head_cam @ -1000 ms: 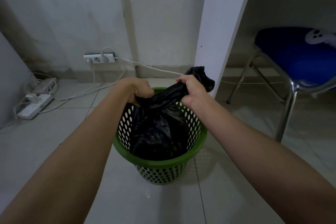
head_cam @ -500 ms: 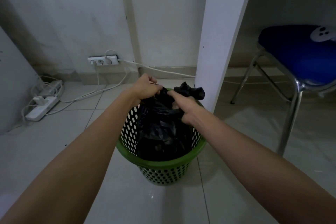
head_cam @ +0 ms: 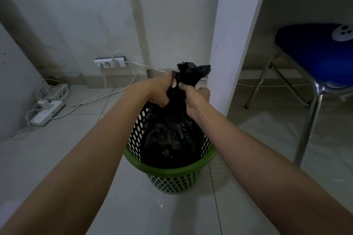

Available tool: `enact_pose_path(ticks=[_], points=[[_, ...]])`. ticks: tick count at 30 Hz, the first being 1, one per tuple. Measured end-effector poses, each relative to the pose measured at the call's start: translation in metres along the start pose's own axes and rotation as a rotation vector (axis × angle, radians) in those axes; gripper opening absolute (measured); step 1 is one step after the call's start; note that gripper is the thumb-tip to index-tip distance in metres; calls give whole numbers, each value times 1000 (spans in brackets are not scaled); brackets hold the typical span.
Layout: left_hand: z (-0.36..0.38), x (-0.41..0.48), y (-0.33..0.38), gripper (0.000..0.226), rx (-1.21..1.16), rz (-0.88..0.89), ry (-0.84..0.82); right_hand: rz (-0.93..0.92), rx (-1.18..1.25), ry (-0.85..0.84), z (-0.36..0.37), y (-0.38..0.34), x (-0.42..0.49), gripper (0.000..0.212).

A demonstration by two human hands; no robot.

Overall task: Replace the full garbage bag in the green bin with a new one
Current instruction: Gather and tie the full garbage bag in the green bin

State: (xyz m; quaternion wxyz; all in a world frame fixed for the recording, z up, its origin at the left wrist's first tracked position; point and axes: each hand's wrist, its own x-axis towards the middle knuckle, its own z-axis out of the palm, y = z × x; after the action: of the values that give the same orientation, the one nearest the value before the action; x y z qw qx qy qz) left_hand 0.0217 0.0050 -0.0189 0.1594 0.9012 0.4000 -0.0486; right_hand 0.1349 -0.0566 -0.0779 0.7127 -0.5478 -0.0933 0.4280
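No readable writing anywhere, the light's too dim. Your left hand (head_cam: 161, 90) and right hand (head_cam: 193, 99) sit close together, both clamped on the gathered neck of the black garbage bag (head_cam: 170, 135). Its body hangs below them, seemingly still seated in the green bin (head_cam: 172, 172) on the tiled floor (head_cam: 57, 149). The bag's long axis runs upright, its bunched top pointing up beside the white panel (head_cam: 235, 44).
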Motion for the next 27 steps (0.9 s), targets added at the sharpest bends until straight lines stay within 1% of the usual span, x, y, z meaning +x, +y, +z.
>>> enact_pose_path(ticks=[1, 2, 4, 5, 6, 7, 8, 9, 11, 14, 17, 20, 22, 23, 25, 27], points=[[1, -1, -1, 58, -65, 52, 40, 16, 38, 39, 0, 1, 4, 36], [2, -2, -3, 51, -119, 98, 68, -5, 14, 78, -1, 1, 7, 35], [4, -4, -2, 47, -176, 152, 91, -176, -178, 166, 2, 1, 12, 41], [4, -5, -1, 47, -184, 166, 93, -272, -266, 172, 5, 1, 11, 38], [4, -6, 0, 47, -195, 177, 92, -331, -302, 122, 8, 0, 11, 31], [3, -7, 0, 47, -224, 182, 93, -358, -304, 33, 12, -3, 11, 23], [1, -7, 0, 47, -268, 182, 94, -365, -303, -74, 16, -6, 10, 20], [-2, -8, -1, 48, -318, 178, 92, -355, -295, -200, 18, -9, 8, 23], [-7, -11, -4, 53, -390, 164, 72, -266, -275, -442, 17, -14, 5, 32], [-14, -15, -9, 50, -422, 157, 56, -125, -282, -715, 5, -16, 3, 44], [-18, -17, -11, 51, -410, 141, 50, -78, -278, -836, -7, -15, 9, 43], [-19, -15, -13, 55, -338, 108, 84, -82, -377, -922, -15, -17, 17, 50], [-17, -13, -13, 57, -302, 108, 165, -152, -527, -910, -17, -19, 22, 54], [-15, -11, -13, 56, -306, 123, 211, -199, -622, -880, -16, -20, 21, 52], [-11, -7, -11, 53, -344, 194, 254, -330, -790, -775, -11, -23, 18, 38], [-7, -5, -10, 52, -416, 276, 233, -434, -868, -641, -6, -23, 15, 19]])
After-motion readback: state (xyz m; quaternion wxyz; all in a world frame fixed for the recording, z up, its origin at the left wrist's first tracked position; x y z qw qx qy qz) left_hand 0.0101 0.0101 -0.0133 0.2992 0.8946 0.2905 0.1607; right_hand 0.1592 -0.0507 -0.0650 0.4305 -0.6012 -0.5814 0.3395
